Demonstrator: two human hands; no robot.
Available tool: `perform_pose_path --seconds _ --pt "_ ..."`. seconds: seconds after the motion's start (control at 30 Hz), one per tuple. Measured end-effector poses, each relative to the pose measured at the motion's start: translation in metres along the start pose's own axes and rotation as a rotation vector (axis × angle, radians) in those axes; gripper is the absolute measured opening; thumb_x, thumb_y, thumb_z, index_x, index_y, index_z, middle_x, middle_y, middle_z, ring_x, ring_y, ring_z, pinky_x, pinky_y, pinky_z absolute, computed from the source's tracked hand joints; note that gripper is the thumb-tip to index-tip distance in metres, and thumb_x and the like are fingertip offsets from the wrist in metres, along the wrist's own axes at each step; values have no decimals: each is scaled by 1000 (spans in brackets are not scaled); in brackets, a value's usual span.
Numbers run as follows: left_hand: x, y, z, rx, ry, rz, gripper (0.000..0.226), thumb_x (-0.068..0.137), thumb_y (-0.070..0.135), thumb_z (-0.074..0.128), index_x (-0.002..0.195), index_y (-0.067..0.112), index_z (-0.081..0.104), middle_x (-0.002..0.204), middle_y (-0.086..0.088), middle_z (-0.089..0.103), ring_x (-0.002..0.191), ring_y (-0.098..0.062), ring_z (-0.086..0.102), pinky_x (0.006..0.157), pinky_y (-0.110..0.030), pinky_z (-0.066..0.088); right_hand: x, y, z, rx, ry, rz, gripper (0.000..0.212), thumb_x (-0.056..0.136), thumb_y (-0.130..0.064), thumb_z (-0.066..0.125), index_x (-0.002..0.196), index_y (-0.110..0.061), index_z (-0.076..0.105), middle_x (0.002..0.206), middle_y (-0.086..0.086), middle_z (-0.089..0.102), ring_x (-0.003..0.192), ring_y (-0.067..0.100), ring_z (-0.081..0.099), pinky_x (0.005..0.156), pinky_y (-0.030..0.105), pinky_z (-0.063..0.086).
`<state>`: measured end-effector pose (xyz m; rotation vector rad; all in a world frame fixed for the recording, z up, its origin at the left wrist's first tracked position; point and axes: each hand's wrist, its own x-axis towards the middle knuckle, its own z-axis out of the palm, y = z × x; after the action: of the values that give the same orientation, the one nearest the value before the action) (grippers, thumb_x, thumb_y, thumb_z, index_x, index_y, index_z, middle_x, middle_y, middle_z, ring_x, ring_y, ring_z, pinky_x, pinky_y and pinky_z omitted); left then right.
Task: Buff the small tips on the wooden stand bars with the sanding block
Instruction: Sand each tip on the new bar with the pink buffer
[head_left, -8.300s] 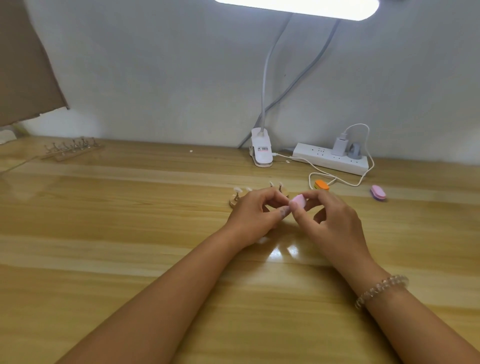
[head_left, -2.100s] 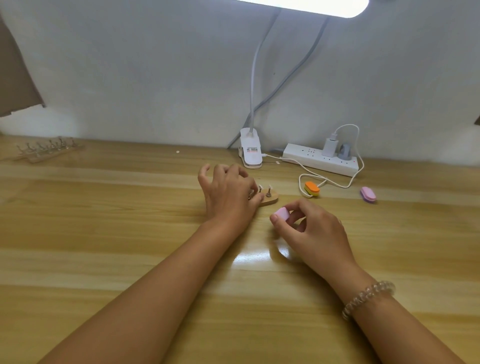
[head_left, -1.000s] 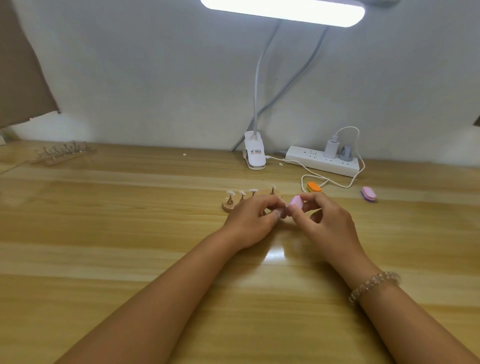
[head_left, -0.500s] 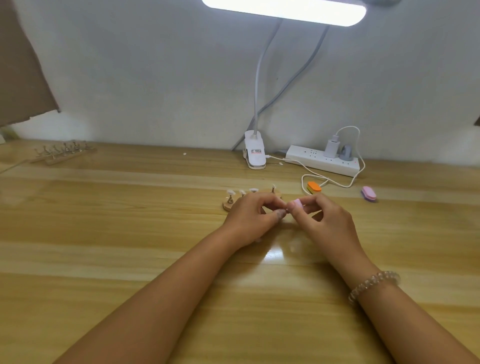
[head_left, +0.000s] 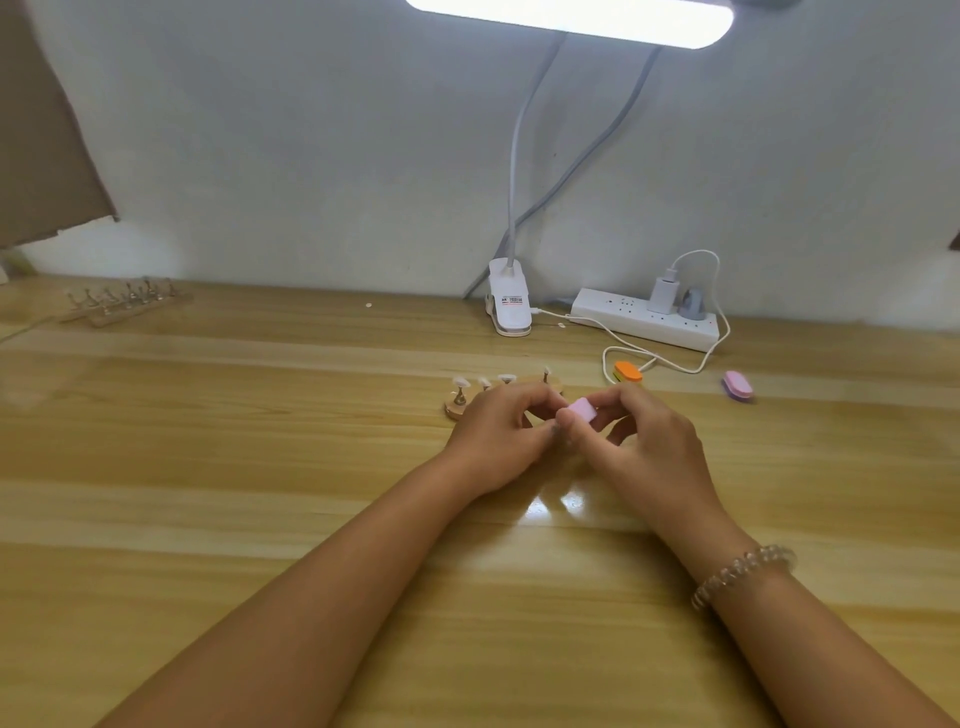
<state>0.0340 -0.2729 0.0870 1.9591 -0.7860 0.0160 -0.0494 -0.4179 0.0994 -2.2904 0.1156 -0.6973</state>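
Currently our right grip pinches the sanding block, just right of our left grip; we can't tell what its curled fingers hold. Stand sits beyond.

Person's limbs, head view. The left forearm and right forearm were bare from the lower frame edge up to the wrists. The left hand and right hand were likewise bare. A bracelet circled the right wrist: a single strand of rounded, translucent pale beads that caught small glints of light.
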Motion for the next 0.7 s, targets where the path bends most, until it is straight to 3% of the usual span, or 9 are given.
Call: perform_pose_path --seconds 0.1,0.27,0.4,0.53,0.7 --pt "0 -1 2 -10 6 7 13 93 15 65 96 25 72 88 11 69 55 6 55 65 -25 43 4 6 -3 11 14 62 23 80 -51 66 91 -31 66 79 -18 66 72 8 62 66 28 45" --pt "2 -4 2 -42 -3 -23 19 96 9 57 107 17 71 93 3 72 57 -11 59 65 -30 49 -5 -1 4 -21 -30 -109 25 79 -41 72 100 -28 65 91 -17 66 69 6 61 68 30 50" --pt "1 -3 2 -14 -20 3 19 96 13 59 99 28 70 87 15 68 53 -3 57 67 -29 48 3 6 0 -33 72 -16 24 82 -39 73 101 -28 64 94 -15 66 70 4 59 71 30 48" --pt "1 -3 1 -17 -22 -4 21 95 9 58 104 21 72 92 9 69 54 2 55 65 -26 46 -3 3 3 -45 7 -117 23 79 -38 74 99 -30 65 91 -20 64 67 5 59 65 28 48" --pt "0 -1 1 -29 -17 17 19 96 7 59 103 19 72 91 8 70 49 3 53 60 -19 43 2 8 1 -59 48 -35 19 82 -42 72 96 -32 64 89 -18 66 66 4 59 66 28 42"
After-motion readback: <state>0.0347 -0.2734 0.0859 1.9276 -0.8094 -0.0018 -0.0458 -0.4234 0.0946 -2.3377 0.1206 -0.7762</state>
